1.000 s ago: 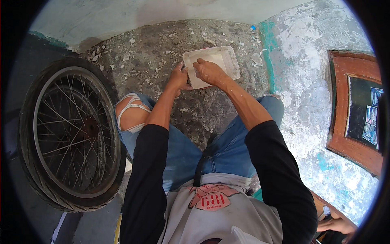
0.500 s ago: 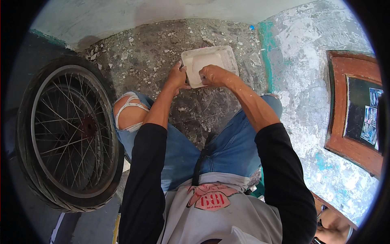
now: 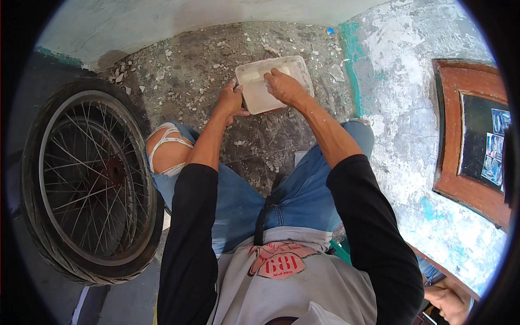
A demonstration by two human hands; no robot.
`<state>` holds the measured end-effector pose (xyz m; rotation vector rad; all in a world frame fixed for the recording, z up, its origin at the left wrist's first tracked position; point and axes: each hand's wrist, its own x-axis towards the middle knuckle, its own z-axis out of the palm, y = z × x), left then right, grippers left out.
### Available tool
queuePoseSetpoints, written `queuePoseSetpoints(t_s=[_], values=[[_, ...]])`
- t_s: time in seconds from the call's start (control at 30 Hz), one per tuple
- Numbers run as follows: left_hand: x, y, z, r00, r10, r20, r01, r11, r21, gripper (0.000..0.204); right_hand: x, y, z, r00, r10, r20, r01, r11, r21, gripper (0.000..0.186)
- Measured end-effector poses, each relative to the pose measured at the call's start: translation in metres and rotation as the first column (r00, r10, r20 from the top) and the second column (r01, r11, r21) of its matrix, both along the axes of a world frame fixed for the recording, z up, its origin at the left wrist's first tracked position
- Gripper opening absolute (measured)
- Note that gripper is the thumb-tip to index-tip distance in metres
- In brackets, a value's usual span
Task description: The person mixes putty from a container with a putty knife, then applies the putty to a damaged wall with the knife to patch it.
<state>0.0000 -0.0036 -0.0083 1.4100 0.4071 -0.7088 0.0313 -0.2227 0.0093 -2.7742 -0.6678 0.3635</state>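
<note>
A pale, rectangular plastic tub [image 3: 304,81] with whitish stuff [image 3: 257,96] inside is held over the dusty floor, beyond my knees. My left hand [image 3: 231,100] grips its left side, thumb up along the edge and fingers partly out of sight. My right hand [image 3: 283,86] is over the inside of the tub, its fingers curled together near the far half; I cannot make out what, if anything, is in them.
A spoked bicycle wheel with a black tyre [image 3: 114,171] stands by my left knee. Plaster bits [image 3: 336,73] litter the floor. On the right are a flaking wall [image 3: 398,135] and a wooden-framed panel [image 3: 448,124]. Someone's bare limb [image 3: 447,300] shows at lower right.
My right hand dipped toward the tub's near side half a second ago and is now higher, toward the far side. The tub and my left hand have shifted slightly up and left in view.
</note>
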Motion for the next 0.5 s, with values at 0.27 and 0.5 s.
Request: queuePoseSetpoints(t_s=[0.27,0.5], values=[[0.002,0.004,0.005,0.999,0.007,-0.040,-0.007,1.000,0.003,0.058,-0.028,0.001,0.007,0.988,0.066,-0.138,-0.074,0.996,-0.049,0.018],[0.002,-0.002,0.001,1.000,0.027,0.001,-0.027,0.999,-0.036,0.061,-0.006,-0.016,0.003,0.954,0.124,-0.274,-0.141,0.989,-0.044,0.020]])
